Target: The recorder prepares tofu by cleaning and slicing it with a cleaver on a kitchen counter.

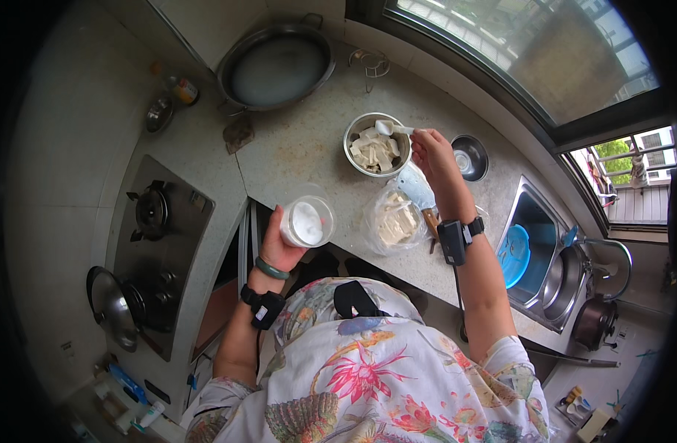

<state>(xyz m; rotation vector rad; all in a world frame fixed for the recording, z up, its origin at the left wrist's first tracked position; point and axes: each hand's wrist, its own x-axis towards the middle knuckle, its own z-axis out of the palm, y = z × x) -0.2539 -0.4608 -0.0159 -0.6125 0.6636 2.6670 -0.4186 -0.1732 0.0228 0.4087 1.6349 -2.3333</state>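
My left hand [277, 241] grips a clear jar of white granules [307, 222], its top uncovered and a transparent lid tilted back behind it. Pinched in my right hand [431, 152] is a small white spoon [388, 128], its bowl over a steel bowl [349, 160]. Pale flat slices of food [374, 150] fill much of that bowl. Just in front of it lies a clear plastic bag [369, 235] with pale blocks [396, 224] inside. A cleaver [417, 188] with a wooden handle rests beside the bag, partly under my right forearm.
A large pan [277, 66] with cloudy liquid stands at the back left, near a wire stand [374, 63]. Right of my hand sits a small metal bowl [471, 158]. The sink [529, 221] holds a blue basin [515, 256]. A gas hob [167, 232] is at left.
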